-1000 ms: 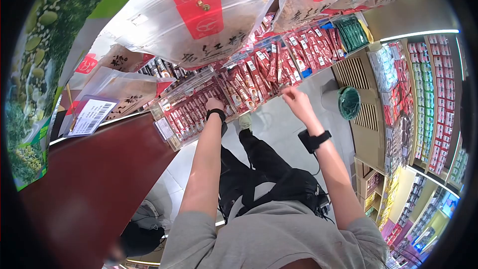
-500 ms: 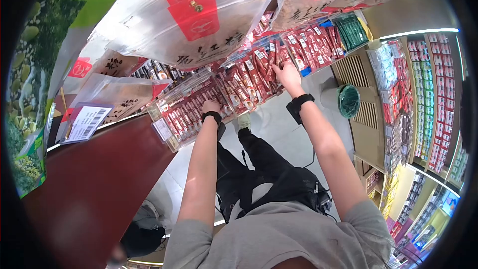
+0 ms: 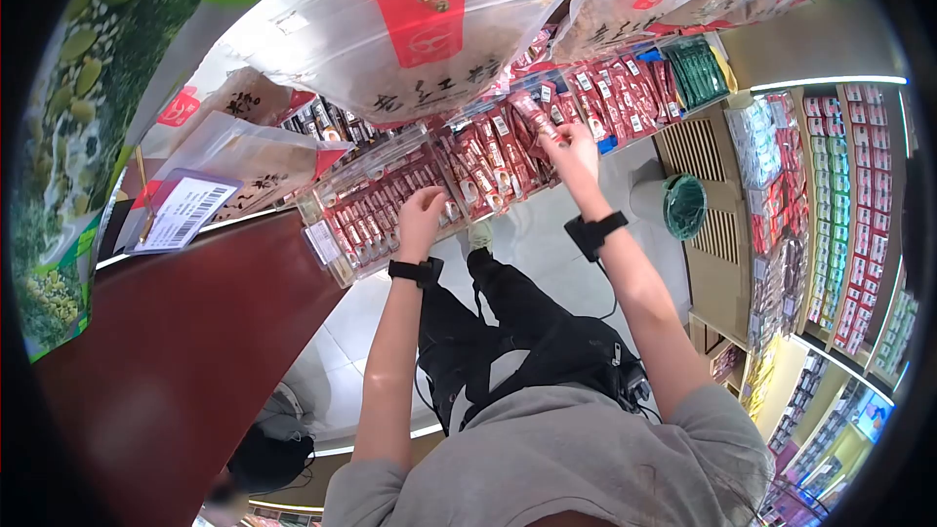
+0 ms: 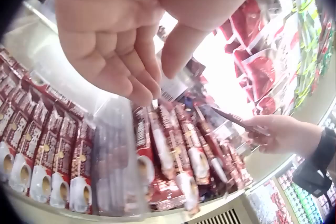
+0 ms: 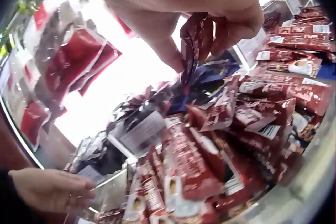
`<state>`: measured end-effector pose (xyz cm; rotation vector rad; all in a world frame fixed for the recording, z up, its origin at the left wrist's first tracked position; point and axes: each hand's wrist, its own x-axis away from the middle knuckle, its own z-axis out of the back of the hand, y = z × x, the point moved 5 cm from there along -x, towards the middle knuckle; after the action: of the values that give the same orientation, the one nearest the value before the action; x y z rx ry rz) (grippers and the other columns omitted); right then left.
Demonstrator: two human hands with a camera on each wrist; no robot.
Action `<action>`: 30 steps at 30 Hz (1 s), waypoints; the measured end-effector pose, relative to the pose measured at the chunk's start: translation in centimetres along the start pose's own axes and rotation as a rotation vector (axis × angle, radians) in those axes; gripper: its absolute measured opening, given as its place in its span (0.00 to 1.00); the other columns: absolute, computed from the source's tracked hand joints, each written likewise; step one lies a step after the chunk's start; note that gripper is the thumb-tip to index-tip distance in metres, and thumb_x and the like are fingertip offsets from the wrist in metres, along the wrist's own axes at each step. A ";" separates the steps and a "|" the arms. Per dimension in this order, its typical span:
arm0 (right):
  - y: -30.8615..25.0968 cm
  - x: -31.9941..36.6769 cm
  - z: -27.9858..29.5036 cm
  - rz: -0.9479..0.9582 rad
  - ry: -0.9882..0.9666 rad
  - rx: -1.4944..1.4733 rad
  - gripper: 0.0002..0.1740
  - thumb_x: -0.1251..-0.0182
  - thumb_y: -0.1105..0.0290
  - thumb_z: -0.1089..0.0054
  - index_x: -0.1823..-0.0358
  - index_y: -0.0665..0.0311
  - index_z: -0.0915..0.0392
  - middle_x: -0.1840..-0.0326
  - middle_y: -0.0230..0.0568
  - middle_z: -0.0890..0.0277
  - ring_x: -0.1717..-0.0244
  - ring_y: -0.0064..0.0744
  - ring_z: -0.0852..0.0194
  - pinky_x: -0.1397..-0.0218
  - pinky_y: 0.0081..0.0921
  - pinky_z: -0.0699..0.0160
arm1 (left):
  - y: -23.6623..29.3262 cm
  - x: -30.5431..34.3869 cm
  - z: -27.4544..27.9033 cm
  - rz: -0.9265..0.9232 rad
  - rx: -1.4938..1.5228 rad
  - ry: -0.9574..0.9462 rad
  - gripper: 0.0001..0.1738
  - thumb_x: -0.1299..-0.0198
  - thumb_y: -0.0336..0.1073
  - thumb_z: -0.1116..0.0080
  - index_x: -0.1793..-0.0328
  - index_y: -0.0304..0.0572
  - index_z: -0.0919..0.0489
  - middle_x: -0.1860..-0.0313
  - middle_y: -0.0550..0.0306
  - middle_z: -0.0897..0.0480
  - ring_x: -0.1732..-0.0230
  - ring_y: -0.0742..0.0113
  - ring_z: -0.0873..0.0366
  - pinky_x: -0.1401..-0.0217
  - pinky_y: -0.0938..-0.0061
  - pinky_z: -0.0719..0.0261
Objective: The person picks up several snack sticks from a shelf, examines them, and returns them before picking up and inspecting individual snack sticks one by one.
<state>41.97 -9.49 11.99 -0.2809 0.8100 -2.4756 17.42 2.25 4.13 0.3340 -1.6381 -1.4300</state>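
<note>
A: In a shop, a clear plastic shelf tray (image 3: 322, 234) is seen packed with rows of red coffee sachets (image 3: 488, 166).

B: 1 narrow red foil sachet (image 5: 192, 43) is pinched between thumb and fingertips of the right hand (image 3: 571, 151), above the tray's right end.

A: And the left hand (image 3: 422, 215)?

B: Nothing is held; its fingers are loosely curled over the left rows. Sorting is judged to be in hand; next, a free slot must be found and the sachet aligned.

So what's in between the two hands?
Rows of red coffee sachets in the clear shelf tray lie between the left hand and the right hand, which pinches a loose sachet. The head view shows it.
</note>
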 end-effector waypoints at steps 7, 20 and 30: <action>-5.3 6.9 -2.0 -0.062 -0.487 -0.721 0.12 0.50 0.73 0.40 0.65 0.68 0.30 0.76 0.34 0.27 0.76 0.19 0.32 0.72 0.18 0.32 | 6.1 3.4 -3.2 0.132 0.458 -0.080 0.20 0.42 0.35 0.50 0.45 0.33 0.32 0.59 0.55 0.23 0.61 0.75 0.26 0.59 0.83 0.29; -8.4 14.1 -9.4 -0.212 -1.107 -0.777 0.10 0.40 0.69 0.50 0.63 0.70 0.31 0.70 0.37 0.25 0.72 0.24 0.25 0.71 0.18 0.25 | 3.6 6.0 2.7 0.214 0.361 0.049 0.09 0.43 0.33 0.50 0.59 0.35 0.28 0.66 0.58 0.24 0.66 0.73 0.25 0.61 0.81 0.25; -4.6 9.8 -6.8 0.069 -0.438 -0.442 0.09 0.46 0.69 0.46 0.67 0.67 0.27 0.75 0.46 0.25 0.75 0.37 0.26 0.70 0.27 0.30 | -2.4 -2.5 6.1 0.323 -0.025 -0.037 0.09 0.53 0.33 0.40 0.72 0.34 0.24 0.78 0.61 0.24 0.80 0.76 0.28 0.78 0.82 0.30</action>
<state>29.50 -8.23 9.67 -0.8971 1.1330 -2.0324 13.33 7.28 1.40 0.0250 -1.6174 -1.2156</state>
